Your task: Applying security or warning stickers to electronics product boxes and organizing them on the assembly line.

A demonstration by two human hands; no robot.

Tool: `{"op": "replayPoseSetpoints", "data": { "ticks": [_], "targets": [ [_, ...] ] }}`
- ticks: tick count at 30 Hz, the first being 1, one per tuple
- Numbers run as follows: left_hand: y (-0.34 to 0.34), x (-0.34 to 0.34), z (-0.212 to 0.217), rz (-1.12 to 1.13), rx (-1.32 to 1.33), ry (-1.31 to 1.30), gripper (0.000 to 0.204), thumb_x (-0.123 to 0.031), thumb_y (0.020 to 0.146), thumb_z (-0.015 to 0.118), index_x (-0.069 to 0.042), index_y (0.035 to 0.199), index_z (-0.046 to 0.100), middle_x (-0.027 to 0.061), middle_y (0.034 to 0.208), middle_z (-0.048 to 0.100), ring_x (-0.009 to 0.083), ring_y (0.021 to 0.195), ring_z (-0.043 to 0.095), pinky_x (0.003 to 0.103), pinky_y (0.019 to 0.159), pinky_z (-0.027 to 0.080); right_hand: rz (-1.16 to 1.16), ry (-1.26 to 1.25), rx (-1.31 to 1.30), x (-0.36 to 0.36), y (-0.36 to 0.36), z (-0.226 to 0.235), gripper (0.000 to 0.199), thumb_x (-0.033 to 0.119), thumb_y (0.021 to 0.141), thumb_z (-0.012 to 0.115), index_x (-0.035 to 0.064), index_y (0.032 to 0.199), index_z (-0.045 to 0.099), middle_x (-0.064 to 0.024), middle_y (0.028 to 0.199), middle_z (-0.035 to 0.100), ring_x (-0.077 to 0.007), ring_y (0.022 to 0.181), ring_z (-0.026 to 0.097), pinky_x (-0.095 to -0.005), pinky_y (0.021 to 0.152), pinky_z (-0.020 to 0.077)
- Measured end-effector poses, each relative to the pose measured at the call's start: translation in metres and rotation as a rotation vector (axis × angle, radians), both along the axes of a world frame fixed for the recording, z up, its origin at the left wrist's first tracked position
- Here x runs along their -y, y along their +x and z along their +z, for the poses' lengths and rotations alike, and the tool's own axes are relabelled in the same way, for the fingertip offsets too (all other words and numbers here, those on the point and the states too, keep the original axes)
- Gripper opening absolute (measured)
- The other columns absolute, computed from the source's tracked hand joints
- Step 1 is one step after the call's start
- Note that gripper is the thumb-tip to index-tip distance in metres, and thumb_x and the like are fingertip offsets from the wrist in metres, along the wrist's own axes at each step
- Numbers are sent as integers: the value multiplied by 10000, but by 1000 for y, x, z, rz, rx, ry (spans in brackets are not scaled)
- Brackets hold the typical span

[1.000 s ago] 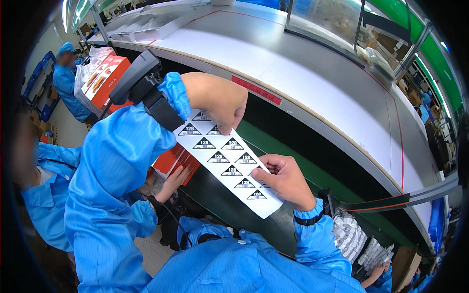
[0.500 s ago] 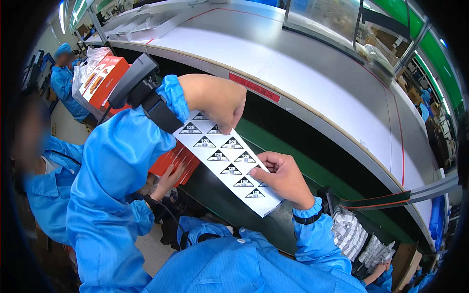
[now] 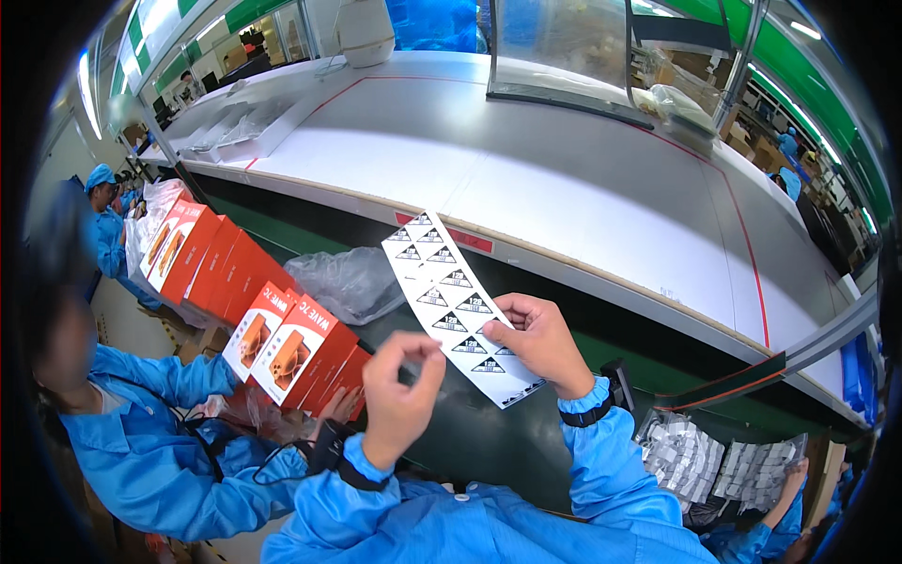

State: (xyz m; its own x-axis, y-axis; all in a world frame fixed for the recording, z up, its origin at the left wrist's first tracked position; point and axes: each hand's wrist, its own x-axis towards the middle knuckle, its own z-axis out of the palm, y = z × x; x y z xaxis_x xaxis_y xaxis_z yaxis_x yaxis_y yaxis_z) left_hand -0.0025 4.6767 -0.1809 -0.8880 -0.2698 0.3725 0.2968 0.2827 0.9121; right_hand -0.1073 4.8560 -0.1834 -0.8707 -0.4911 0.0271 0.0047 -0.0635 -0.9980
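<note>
My right hand (image 3: 545, 340) holds a long white sheet of stickers (image 3: 503, 385) by its right edge, thumb on top. Black triangular labels run down the sheet in two columns, and a blank patch shows among them in the upper half. The sheet slants away toward the white bench. My left hand (image 3: 404, 390) is beside the sheet's left edge, thumb and forefinger curled together in a pinch. Whether anything small is between those fingertips, I cannot make out.
Red and white boxes (image 3: 305, 352) stand in rows at the left, with a co-worker's hand (image 3: 340, 404) against the nearest ones. Clear plastic bags (image 3: 348, 282) lie behind them. A white bench (image 3: 564, 188) runs beyond. Bundles of small grey-white pieces (image 3: 681, 456) sit at right.
My left hand has come back from over the sheet's far end to its near left side. The red boxes now show more fully. My right hand keeps its hold on the sheet.
</note>
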Motion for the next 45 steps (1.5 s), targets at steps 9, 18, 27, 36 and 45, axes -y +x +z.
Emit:
{"op": "replayPoseSetpoints", "data": {
  "ticks": [9,18,27,36,45],
  "targets": [
    [-20,0,-27,-82,195,639,161,-44,906,631,16,1053,606,79,1009,662,101,900,609,247,792,469,1,-129,-13,28,-15,-1,217,43,871,688,-53,1060,641,-92,948,701,-106,871,655,-244,748,530],
    [-52,13,-21,-15,108,672,121,-42,912,641,36,997,604,96,988,679,107,901,624,252,840,480,-61,-171,-50,56,-36,10,254,43,857,706,-56,1084,653,-101,943,703,-103,838,650,-239,735,530],
    [-78,55,-37,-245,-114,1261,284,-143,952,535,-17,1202,488,161,1117,612,279,1064,618,416,970,490,-30,-22,-324,132,-6,43,308,-8,808,682,0,1113,643,-23,885,594,-76,768,566,-207,674,475],
    [-74,83,-26,-176,-258,1277,236,-109,934,530,-10,1148,528,111,1054,656,205,943,657,346,914,518,18,-64,-189,162,8,62,338,-56,798,666,-39,1127,591,-27,910,577,-50,785,549,-170,693,467],
    [-65,91,-13,-150,-217,1253,123,-92,954,484,-20,1029,549,93,993,660,128,886,634,289,852,507,24,-99,-128,170,12,62,350,-52,810,657,-60,1136,531,-72,1001,595,-67,852,557,-192,761,498]
  ]
}}
